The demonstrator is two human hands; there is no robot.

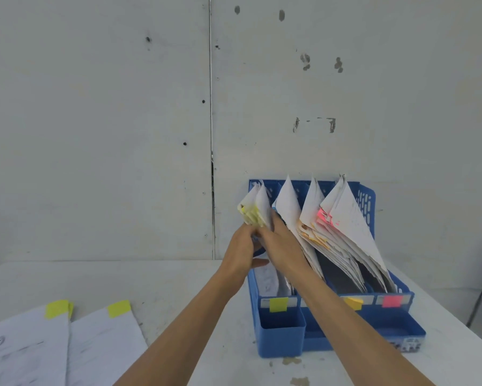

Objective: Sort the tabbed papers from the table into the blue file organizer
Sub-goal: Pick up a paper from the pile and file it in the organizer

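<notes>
The blue file organizer point(278, 338) stands on the white table, its slots labelled with yellow, orange and pink tabs. Both hands meet at its leftmost slot. My left hand point(241, 250) and my right hand point(283, 243) grip a bundle of yellow-tabbed papers point(257, 206) that stands in that slot, tilted left. Other slots hold white papers point(289, 201), orange-tabbed papers point(315, 238) and pink-tabbed papers point(345, 215). At the lower left, two loose sheets with yellow tabs point(25, 346) point(103, 344) lie flat on the table.
A grey wall rises right behind the organizer. The table's right edge point(457, 324) runs close past the organizer. Small open compartments sit along the organizer's front point(281, 320).
</notes>
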